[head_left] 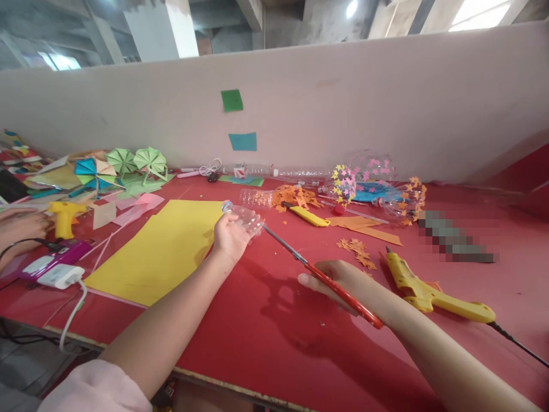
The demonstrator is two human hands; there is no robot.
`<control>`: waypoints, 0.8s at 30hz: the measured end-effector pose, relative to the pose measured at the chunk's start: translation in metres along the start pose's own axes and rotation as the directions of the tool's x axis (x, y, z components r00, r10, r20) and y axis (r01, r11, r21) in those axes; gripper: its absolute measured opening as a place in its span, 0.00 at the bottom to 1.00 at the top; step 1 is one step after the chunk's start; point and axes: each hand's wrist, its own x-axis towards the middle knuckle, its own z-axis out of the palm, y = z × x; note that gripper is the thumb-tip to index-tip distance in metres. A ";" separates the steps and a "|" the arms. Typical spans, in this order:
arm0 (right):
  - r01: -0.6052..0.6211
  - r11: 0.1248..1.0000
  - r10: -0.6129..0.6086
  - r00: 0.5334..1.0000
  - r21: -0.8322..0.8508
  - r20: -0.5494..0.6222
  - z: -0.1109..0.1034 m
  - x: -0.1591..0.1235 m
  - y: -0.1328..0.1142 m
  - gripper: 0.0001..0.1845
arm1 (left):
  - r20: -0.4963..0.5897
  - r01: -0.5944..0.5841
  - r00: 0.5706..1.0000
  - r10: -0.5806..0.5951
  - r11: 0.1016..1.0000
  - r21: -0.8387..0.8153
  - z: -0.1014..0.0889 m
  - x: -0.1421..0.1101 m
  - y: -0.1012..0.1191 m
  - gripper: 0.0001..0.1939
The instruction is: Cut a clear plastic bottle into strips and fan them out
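My left hand (230,237) grips the neck end of a small clear plastic bottle (245,215), tilted above the red tabletop. The bottle's far end looks cut, though its edge is hard to make out. In my right hand (347,280) are long scissors (332,280) with red handles, fingers closed around them. The blades point up and left, their tips at the bottle's cut edge; whether they bite into the plastic I cannot tell. Left of my left hand lie yellow paper sheets (160,246).
A yellow glue gun (422,286) lies at right, its cord trailing off. Orange paper stars (358,252), a yellow cutter knife (306,216) and star-covered bottle pieces (343,184) sit farther back. At left are a purple power strip (64,257), another glue gun (64,217) and another person's hand (21,229).
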 end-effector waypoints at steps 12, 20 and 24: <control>-0.029 0.988 0.006 0.989 0.151 0.147 -0.003 -0.006 -0.007 0.28 | -0.052 -0.074 0.995 0.083 0.985 0.153 -0.001 0.009 -0.008 0.02; -0.011 0.992 -0.002 0.994 0.126 0.107 0.000 -0.004 -0.003 0.27 | -0.099 -0.141 0.982 0.159 0.975 0.171 -0.004 0.014 -0.008 0.03; -0.002 0.984 -0.017 0.994 0.176 0.106 0.006 -0.003 -0.001 0.27 | -0.089 -0.156 0.981 0.173 0.972 0.177 -0.002 0.012 -0.012 0.02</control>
